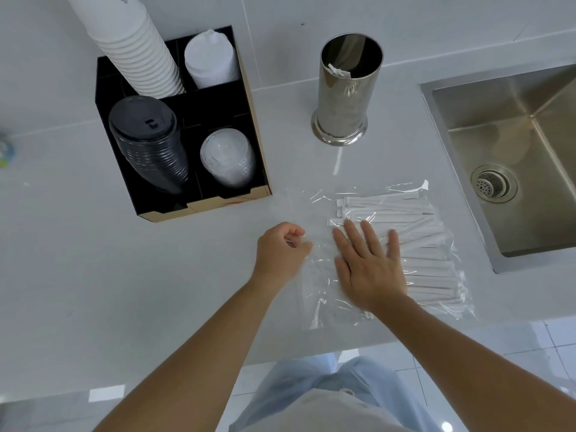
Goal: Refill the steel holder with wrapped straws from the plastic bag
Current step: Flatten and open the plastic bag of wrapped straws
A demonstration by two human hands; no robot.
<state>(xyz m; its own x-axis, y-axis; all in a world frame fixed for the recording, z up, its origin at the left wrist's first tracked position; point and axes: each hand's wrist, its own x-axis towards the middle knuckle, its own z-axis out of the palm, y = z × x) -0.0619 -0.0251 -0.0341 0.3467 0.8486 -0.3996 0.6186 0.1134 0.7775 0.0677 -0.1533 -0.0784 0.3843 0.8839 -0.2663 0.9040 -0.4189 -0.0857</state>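
**Hands on straw bag, holder nearly empty**

Pale desk [93,275] filled most of the view. Steel sink [530,135] was set into it at the right, drain visible. Black organizer box [258,145] sat at the upper left, holding a tall stack of white cups [137,54], white lids [212,60], black lids [149,145] and clear lids [227,160]. Clear plastic bag [324,294] lay flat on the desk near the front edge, just left of the sink. Wrapped straws [430,263] were packed in its right part, lying sideways. Right hand [367,266] lay palm down on the bag, fingers [353,235] spread flat and released, tips over the straw ends. Left hand [280,251] was at the bag's left edge, fingers curled and pinching the plastic. Steel holder [346,92] stood upright behind the bag, well apart from it, with only a couple of wrapped straws showing inside.
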